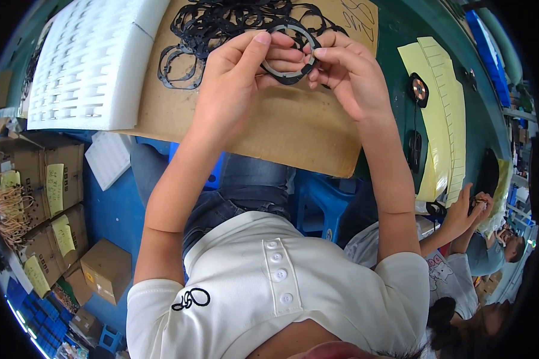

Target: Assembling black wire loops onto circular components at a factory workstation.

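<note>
Both hands are raised over a cardboard sheet [293,128], pinching one black ring-shaped frame [287,78] with a grey ring strip along it. My left hand [236,69] grips its left side, thumb on top and fingers behind. At the right side, the thumb and fingertips of my right hand [356,75] press on the rim. Beyond the hands lies a tangled heap of similar black frames [212,27]. One thin black frame [182,67] rests apart from most of the heap, left of my left hand.
A white foam tray with slots [96,66] stands at the left. On the green table [395,30] to the right lie yellow sheets [440,90] and a small round part with a copper-coloured centre [419,90]. A co-worker's hands [470,209] work at the far right. Cardboard boxes [108,269] stand lower left.
</note>
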`<move>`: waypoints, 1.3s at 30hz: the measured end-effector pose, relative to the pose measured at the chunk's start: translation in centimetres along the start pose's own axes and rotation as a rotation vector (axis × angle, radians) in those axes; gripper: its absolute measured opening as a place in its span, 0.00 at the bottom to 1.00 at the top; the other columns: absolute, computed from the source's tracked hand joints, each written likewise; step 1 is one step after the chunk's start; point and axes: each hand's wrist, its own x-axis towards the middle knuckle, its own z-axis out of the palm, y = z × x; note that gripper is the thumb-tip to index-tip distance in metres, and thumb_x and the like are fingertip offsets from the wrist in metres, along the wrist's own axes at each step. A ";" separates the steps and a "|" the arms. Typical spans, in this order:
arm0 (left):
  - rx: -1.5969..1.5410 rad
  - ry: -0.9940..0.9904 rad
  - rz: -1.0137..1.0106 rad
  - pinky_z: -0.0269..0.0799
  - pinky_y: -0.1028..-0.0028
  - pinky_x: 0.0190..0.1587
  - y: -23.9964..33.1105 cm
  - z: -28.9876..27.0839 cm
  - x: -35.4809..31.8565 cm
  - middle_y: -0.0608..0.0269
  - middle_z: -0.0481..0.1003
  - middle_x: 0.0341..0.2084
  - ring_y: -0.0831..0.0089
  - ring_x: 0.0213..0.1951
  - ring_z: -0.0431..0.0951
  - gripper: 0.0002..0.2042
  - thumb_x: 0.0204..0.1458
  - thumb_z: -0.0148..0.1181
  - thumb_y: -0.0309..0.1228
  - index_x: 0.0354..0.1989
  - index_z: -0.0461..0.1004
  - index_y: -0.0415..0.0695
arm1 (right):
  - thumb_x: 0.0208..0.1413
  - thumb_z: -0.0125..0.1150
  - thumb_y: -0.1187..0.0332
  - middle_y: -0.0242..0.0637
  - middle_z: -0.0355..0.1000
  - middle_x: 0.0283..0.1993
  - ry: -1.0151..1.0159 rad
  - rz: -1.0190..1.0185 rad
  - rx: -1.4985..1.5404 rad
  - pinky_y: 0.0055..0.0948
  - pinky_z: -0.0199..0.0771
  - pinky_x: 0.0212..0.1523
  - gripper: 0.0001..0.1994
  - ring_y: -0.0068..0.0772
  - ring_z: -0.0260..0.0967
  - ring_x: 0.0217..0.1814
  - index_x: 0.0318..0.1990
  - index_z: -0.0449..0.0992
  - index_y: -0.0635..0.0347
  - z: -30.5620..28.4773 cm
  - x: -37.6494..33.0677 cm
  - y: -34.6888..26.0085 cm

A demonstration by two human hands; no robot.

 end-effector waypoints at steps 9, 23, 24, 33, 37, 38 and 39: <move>0.017 -0.024 -0.042 0.72 0.83 0.32 0.6 -0.4 0.0 0.54 0.75 0.31 0.72 0.32 0.77 0.13 0.56 0.47 0.32 0.41 0.70 0.34 | 0.51 0.54 0.75 0.40 0.69 0.24 -0.079 -0.039 -0.164 0.20 0.73 0.24 0.04 0.26 0.67 0.20 0.30 0.71 0.68 0.3 -0.2 -0.3; 0.365 0.065 0.119 0.73 0.82 0.32 0.6 -0.2 -1.4 0.55 0.74 0.24 0.72 0.25 0.77 0.17 0.49 0.53 0.21 0.50 0.64 0.34 | 0.50 0.55 0.77 0.40 0.68 0.26 0.097 -0.225 -0.155 0.18 0.73 0.24 0.03 0.27 0.69 0.21 0.31 0.69 0.69 1.4 -0.5 1.2; 0.420 0.079 0.148 0.73 0.82 0.32 0.6 -0.2 -1.5 0.55 0.74 0.24 0.73 0.24 0.77 0.19 0.49 0.53 0.20 0.51 0.63 0.35 | 0.50 0.55 0.77 0.40 0.68 0.26 0.107 -0.242 -0.169 0.18 0.74 0.24 0.04 0.27 0.69 0.22 0.31 0.69 0.69 1.4 -0.5 1.3; 0.612 0.085 0.254 0.73 0.84 0.32 0.5 -0.7 -1.2 0.60 0.73 0.22 0.76 0.25 0.75 0.23 0.48 0.54 0.18 0.55 0.61 0.38 | 0.49 0.54 0.81 0.43 0.70 0.32 -0.036 -0.142 -0.350 0.19 0.76 0.31 0.08 0.30 0.72 0.28 0.37 0.66 0.70 1.5 -0.6 0.3; 0.661 0.079 0.291 0.72 0.84 0.32 0.6 -0.6 -1.2 0.61 0.73 0.22 0.77 0.26 0.75 0.23 0.48 0.54 0.18 0.55 0.61 0.38 | 0.48 0.54 0.82 0.44 0.70 0.31 -0.051 -0.136 -0.372 0.19 0.76 0.31 0.09 0.30 0.73 0.27 0.39 0.66 0.70 1.6 -0.7 0.4; 0.674 0.075 0.306 0.72 0.84 0.32 0.6 -0.6 -1.2 0.61 0.73 0.22 0.78 0.26 0.74 0.23 0.48 0.54 0.18 0.55 0.61 0.38 | 0.48 0.54 0.82 0.44 0.70 0.31 -0.052 -0.140 -0.377 0.19 0.76 0.31 0.10 0.30 0.73 0.27 0.39 0.66 0.71 1.6 -0.8 0.5; 0.687 0.072 0.321 0.72 0.84 0.32 0.7 -0.5 -1.2 0.61 0.73 0.22 0.78 0.27 0.74 0.23 0.47 0.54 0.18 0.55 0.61 0.38 | 0.48 0.54 0.82 0.45 0.70 0.31 -0.052 -0.143 -0.382 0.19 0.76 0.31 0.10 0.30 0.73 0.26 0.39 0.66 0.71 1.7 -0.8 0.5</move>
